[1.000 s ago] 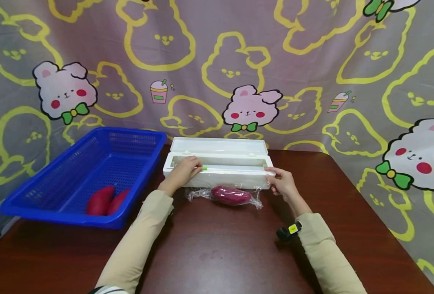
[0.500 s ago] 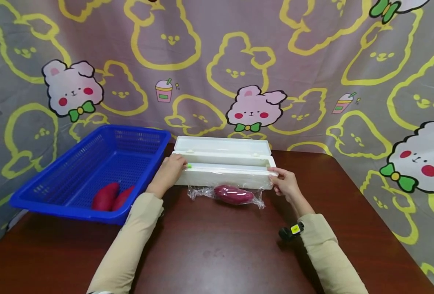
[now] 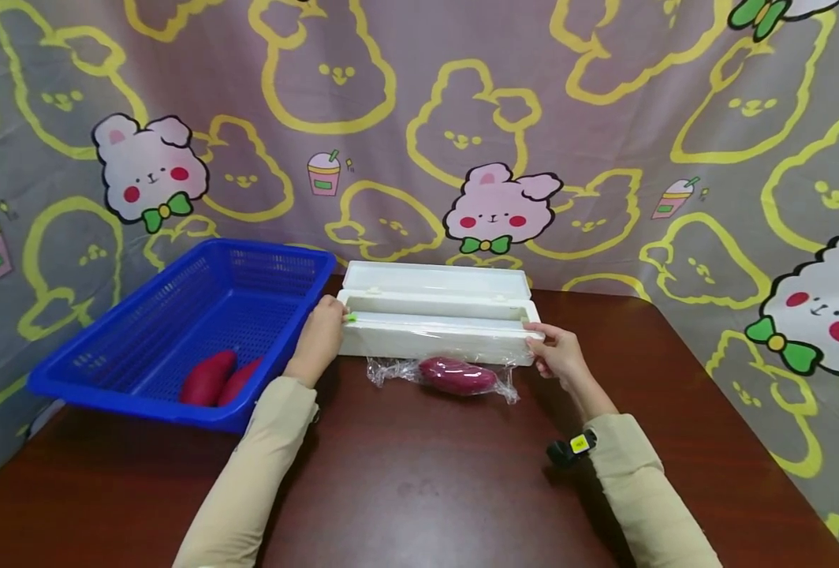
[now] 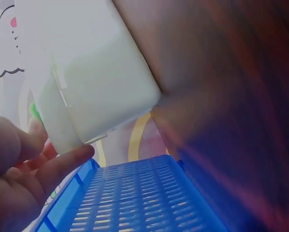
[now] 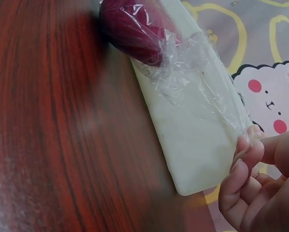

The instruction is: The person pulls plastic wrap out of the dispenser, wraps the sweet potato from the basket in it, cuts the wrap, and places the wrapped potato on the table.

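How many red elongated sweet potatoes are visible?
3: two sweet potatoes in the blue plastic basket, one wrapped sweet potato in front of the white rectangular box. More may be hidden.

White all over on the long box (image 3: 434,345), with one zing of lime from the little tab (image 3: 350,317)! Just in front, deep magenta-purple on the tuber (image 3: 456,375), glinting through colourless film (image 3: 393,371). Off to the side it's solid royal blue, patterned with rows of slots: that's the basket (image 3: 136,406), with crimson tubers (image 3: 209,379) against it. The tabletop (image 3: 419,473) runs reddish brown, streaked with darker grain. Plain beige sleeves (image 3: 242,485), black strap (image 3: 560,452), bright yellow square (image 3: 579,444)! And behind, a mauve-grey curtain (image 3: 384,162) scrawled with yellow outlines, white bunnies (image 3: 151,170) with red cheeks, green bows (image 3: 486,244), pink cups (image 3: 324,175).
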`<act>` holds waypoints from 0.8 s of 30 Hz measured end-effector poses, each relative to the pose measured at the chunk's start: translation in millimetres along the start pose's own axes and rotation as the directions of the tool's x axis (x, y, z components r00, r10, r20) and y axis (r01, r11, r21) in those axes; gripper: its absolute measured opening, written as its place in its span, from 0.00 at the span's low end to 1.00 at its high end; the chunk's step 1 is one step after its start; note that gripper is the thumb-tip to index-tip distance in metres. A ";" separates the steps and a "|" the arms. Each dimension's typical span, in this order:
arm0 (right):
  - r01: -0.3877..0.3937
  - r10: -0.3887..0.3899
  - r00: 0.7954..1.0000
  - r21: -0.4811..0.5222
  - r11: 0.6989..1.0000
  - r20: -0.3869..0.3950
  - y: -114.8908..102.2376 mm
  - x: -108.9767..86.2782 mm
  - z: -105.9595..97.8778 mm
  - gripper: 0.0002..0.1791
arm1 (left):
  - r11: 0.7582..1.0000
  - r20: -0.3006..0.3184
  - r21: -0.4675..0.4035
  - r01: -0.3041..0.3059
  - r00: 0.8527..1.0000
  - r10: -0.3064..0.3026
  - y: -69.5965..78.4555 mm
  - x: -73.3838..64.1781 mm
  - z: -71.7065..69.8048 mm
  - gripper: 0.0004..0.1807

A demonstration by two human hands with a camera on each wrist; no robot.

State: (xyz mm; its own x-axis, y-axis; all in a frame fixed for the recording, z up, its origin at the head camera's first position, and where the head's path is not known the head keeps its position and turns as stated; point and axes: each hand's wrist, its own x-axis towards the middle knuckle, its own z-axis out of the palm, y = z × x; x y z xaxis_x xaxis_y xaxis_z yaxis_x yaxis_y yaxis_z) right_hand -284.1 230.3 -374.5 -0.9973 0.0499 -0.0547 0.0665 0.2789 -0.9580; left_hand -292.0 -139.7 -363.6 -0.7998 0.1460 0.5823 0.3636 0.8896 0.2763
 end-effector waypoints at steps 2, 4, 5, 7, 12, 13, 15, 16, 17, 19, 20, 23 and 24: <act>0.001 -0.001 1.000 0.008 1.000 0.010 -0.6 0.4 0.6 0.20 | 0.999 0.000 0.002 0.050 0.999 -0.050 -0.1 -0.3 -1.9 0.02; 0.001 -0.001 1.000 0.009 1.000 0.022 -1.2 0.4 0.7 0.20 | 0.995 -0.008 -0.015 0.095 0.995 -0.096 -1.5 -2.1 -3.2 0.03; 0.003 -0.003 1.000 0.010 1.000 0.026 -1.4 0.2 0.3 0.21 | 0.993 -0.014 -0.030 0.110 0.994 -0.111 -2.3 -2.8 -3.5 0.04; 0.004 -0.005 0.999 0.019 1.000 0.037 -1.3 0.0 -0.8 0.21 | 0.990 -0.024 -0.049 0.135 0.990 -0.136 -3.1 -3.4 -3.8 0.04; 0.006 -0.010 0.996 0.057 0.998 0.086 -1.6 -2.0 -2.2 0.23 | 0.985 -0.009 -0.046 0.164 0.986 -0.165 0.9 -3.4 -5.4 0.05; 0.011 -0.017 0.995 0.058 0.998 0.096 -1.8 -2.7 -1.8 0.23 | 0.985 0.003 -0.033 0.172 0.985 -0.172 2.8 -3.8 -6.2 0.06; 0.023 -0.029 0.994 0.057 0.998 0.109 -2.1 -4.3 -0.4 0.23 | 0.984 0.032 0.004 0.176 0.984 -0.176 9.2 -6.1 -9.4 0.10; 0.030 -0.036 0.993 0.059 0.998 0.110 -2.2 -5.2 0.4 0.23 | 0.985 0.047 0.020 0.170 0.984 -0.171 13.1 -7.3 -11.4 0.11; 0.036 -0.043 0.993 0.069 0.997 0.106 -2.3 -6.0 1.3 0.23 | 0.986 0.065 0.038 0.162 0.984 -0.164 17.3 -8.8 -13.6 0.12; 0.043 -0.054 0.994 0.119 0.992 0.092 -2.9 -7.6 3.1 0.21 | 0.988 0.109 0.058 0.145 0.983 -0.151 25.1 -11.7 -18.3 0.11; 0.049 -0.062 0.994 0.151 0.987 0.085 -3.4 -8.3 3.6 0.18 | 0.988 0.138 0.066 0.142 0.979 -0.150 28.4 -13.0 -20.4 0.11; 0.071 -0.093 0.993 0.263 0.962 0.073 -5.1 -10.3 4.2 0.09 | 0.981 0.262 0.068 0.179 0.946 -0.191 32.5 -15.6 -23.6 0.18; 0.074 -0.101 0.992 0.294 0.953 0.077 -5.6 -10.9 3.9 0.07 | 0.978 0.313 0.065 0.197 0.927 -0.207 31.7 -16.3 -23.4 0.20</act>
State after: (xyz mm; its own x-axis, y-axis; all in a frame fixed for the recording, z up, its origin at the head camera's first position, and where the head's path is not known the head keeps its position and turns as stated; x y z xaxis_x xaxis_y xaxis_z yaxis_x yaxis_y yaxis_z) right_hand -273.7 224.4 -369.7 -0.9984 -0.0530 0.0209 -0.0203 -0.0127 -0.9997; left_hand -256.2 -124.0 -346.4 -0.9661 0.0866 0.2433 0.1676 0.9271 0.3353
